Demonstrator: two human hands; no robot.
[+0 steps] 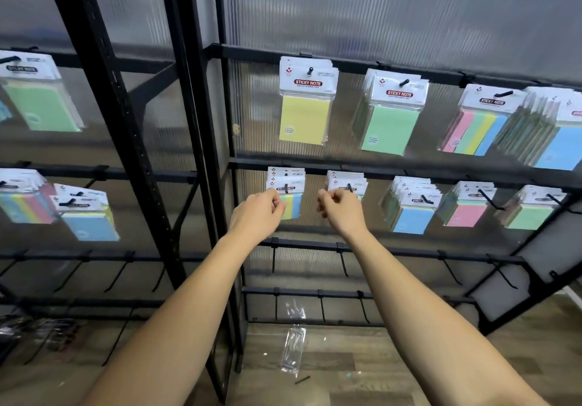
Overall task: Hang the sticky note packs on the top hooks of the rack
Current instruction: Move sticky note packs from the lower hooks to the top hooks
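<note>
Left hand: the left hand [258, 210] has its fingers curled against the lower edge of the multicolour pack stack [288, 194] on the second-row hook; it seems to pinch the front pack, though the contact itself is hidden.
Right hand: the right hand [341, 208] is clenched just below the neighbouring pack stack [346, 183]; whether it grasps a pack, I cannot tell.
Step in hand: judged as lifting packs off the second-row hooks to move them up.
How to do it well: draw each pack straight along its hook so the hang hole clears the tip; take one at a time, and keep the header card flat to avoid tearing it.
Below the hands: bare hooks [343, 260] on the lower bars; an empty clear wrapper [294, 350] on the floor.
Above the hands: top row holds a yellow pack [305, 115], a green pack [390, 122] and a striped pack [475, 128].
Right of the hands: more hanging packs [412, 213] on the same row.
</note>
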